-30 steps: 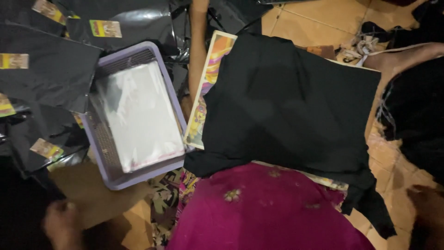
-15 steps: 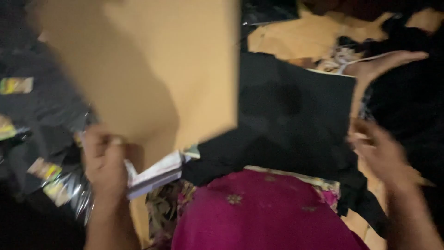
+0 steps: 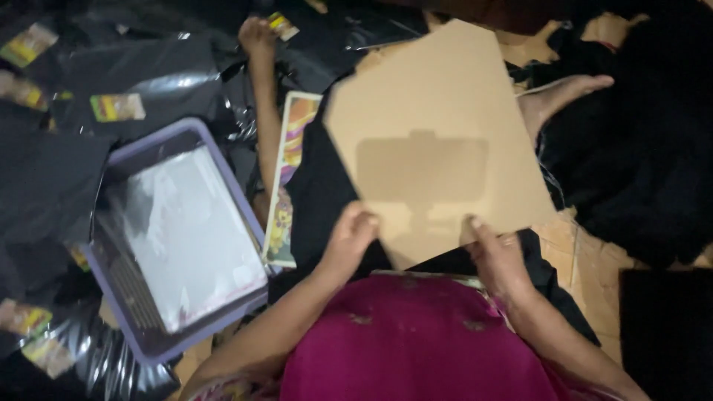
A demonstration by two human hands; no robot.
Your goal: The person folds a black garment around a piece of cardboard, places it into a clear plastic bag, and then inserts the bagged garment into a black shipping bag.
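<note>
Cardboard sheet (image 3: 438, 141), a blur swung high over the basket half a second ago, now hangs steady over the black cloth (image 3: 316, 193) beyond my fingertips, left hand (image 3: 349, 238) and right hand (image 3: 496, 256) each pinching its near edge, fingers curled closed.

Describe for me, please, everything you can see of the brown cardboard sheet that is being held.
The cardboard sheet is flat, plain tan, stiff-looking and unprinted, with straight edges and angled corners. It is turned askew, one corner pointing toward the person. The left hand grips its lower left edge and the right hand its lower right edge, thumbs on top. It lies over or just above the folded black cloth; which cannot be told. A dark boxy shadow falls across its middle. Its surface looks clean and uncreased.
</note>
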